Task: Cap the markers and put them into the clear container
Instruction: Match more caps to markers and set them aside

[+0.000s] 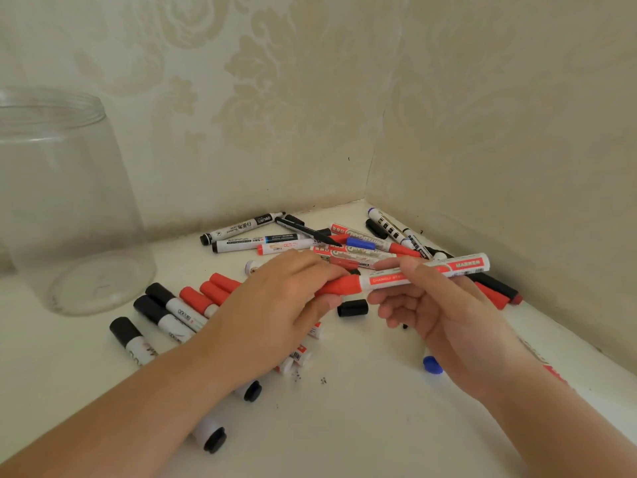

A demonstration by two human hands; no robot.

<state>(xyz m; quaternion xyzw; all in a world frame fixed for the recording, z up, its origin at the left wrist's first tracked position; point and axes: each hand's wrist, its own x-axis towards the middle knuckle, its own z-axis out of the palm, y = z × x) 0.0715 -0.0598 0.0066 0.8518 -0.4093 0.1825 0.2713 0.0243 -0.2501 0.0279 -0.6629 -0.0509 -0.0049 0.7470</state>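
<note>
A red and white marker is held level above the pile, its red cap at the left end. My left hand grips the red cap, and my right hand pinches the white barrel. The clear container stands upright at the left and looks empty. Several black, red and blue markers lie scattered on the white table, some under my left arm. A loose black cap lies between my hands.
Wallpapered walls meet in a corner right behind the pile. A blue cap lies under my right wrist. Capped black markers lie just right of the container.
</note>
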